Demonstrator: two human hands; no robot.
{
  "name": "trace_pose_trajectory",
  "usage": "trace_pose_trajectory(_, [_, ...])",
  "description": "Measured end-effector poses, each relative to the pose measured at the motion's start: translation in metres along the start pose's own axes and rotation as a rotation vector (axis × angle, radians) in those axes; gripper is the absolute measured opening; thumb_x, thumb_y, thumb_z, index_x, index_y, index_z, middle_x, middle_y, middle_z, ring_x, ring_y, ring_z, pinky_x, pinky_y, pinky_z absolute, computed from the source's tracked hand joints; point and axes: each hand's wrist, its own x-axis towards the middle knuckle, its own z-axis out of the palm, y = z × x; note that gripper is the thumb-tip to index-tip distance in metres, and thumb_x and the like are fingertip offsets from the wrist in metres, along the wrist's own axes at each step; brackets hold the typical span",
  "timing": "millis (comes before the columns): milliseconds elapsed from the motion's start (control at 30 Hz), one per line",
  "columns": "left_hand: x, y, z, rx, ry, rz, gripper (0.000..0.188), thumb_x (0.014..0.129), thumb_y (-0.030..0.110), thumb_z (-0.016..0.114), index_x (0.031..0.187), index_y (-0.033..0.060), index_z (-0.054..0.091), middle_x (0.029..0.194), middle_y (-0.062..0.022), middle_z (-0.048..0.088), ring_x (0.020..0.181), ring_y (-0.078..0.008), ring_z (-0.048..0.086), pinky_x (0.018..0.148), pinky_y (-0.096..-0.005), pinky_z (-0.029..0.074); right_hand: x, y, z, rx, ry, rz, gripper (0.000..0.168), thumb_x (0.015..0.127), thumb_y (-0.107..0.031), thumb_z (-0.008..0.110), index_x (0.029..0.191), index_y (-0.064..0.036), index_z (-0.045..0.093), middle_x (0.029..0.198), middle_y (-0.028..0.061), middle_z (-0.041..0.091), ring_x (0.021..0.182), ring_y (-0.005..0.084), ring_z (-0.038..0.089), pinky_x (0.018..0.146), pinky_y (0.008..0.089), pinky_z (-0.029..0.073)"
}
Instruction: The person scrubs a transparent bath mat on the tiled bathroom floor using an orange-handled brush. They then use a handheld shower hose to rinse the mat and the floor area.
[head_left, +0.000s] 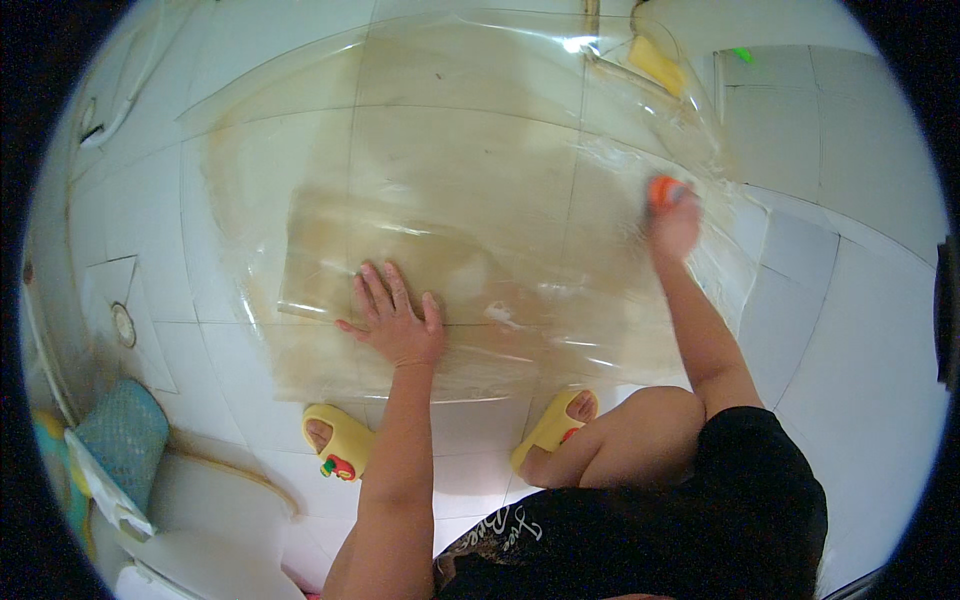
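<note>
A large clear plastic sheet (450, 165), yellowed in places, lies spread over the white tiled floor. Part of it is folded over into a second layer near me. My left hand (401, 322) presses flat on that folded part with its fingers spread. At the sheet's right side, my right hand (676, 229) grips an orange scrubbing brush (664, 193). Both hand and brush are blurred, and the brush's underside is hidden. Wrinkles and wet-looking streaks surround the brush on the plastic. A small whitish patch (502, 315) shows right of my left hand.
My feet, in yellow slippers (337, 442), are at the sheet's near edge. A round floor drain (123, 325) and a blue-green woven-textured basket (124, 442) are at left. A yellow item (657, 66) shows at the upper right, near a raised tiled ledge (832, 202). A white hose (124, 120) hangs upper left.
</note>
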Motion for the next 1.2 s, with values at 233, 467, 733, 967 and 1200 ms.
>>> trace_pose_trajectory(233, [0.001, 0.003, 0.001, 0.003, 0.042, 0.014, 0.065, 0.084, 0.045, 0.042, 0.142, 0.0184, 0.031, 0.151, -0.007, 0.021, 0.138, -0.0253, 0.02, 0.102, -0.0655, -0.007, 0.022, -0.018, 0.007, -0.011, -0.012, 0.082, 0.039, 0.081, -0.025, 0.057, 0.115, -0.007, 0.048, 0.099, 0.0133, 0.059, 0.088, 0.0314, 0.061, 0.068, 0.0456, 0.05])
trace_pose_trajectory(467, [0.0, 0.001, 0.006, 0.015, 0.082, 0.011, 0.065, 0.083, 0.045, 0.042, 0.142, 0.0191, 0.032, 0.15, -0.0062, 0.022, 0.137, -0.0254, 0.022, 0.102, -0.0655, -0.006, 0.008, -0.253, -0.039, 0.257, 0.001, -0.525, 0.046, 0.082, -0.015, 0.051, 0.126, -0.004, 0.045, 0.096, 0.0126, 0.06, 0.091, 0.0256, 0.059, 0.069, 0.0431, 0.047])
trace_pose_trajectory(733, [-0.001, -0.005, 0.009, -0.027, 0.072, 0.003, 0.065, 0.08, 0.045, 0.045, 0.139, 0.0181, 0.038, 0.15, -0.0069, 0.024, 0.137, -0.0248, 0.022, 0.101, -0.0679, -0.004, -0.047, -0.367, -0.056, 0.457, -0.163, -1.016, 0.035, 0.084, -0.02, 0.048, 0.117, -0.01, 0.053, 0.096, 0.0086, 0.064, 0.091, 0.0244, 0.061, 0.075, 0.0439, 0.045])
trace_pose_trajectory(967, [0.001, 0.003, 0.0, -0.093, 0.041, -0.016, 0.065, 0.08, 0.046, 0.046, 0.139, 0.0204, 0.038, 0.15, -0.0055, 0.023, 0.136, -0.0227, 0.025, 0.102, -0.0661, -0.006, 0.053, -0.279, -0.023, 0.146, 0.23, -0.556, 0.041, 0.084, -0.02, 0.051, 0.124, -0.012, 0.049, 0.091, 0.0077, 0.063, 0.084, 0.0227, 0.06, 0.065, 0.039, 0.046])
trace_pose_trajectory(1200, [0.0, -0.004, 0.003, -0.101, -0.003, -0.03, 0.065, 0.08, 0.045, 0.048, 0.14, 0.0206, 0.037, 0.15, -0.0054, 0.023, 0.137, -0.0237, 0.024, 0.103, -0.0651, -0.007, -0.033, -0.325, -0.031, 0.186, 0.147, -1.087, 0.042, 0.082, -0.016, 0.052, 0.124, -0.012, 0.049, 0.093, 0.0045, 0.061, 0.087, 0.022, 0.058, 0.061, 0.0386, 0.047])
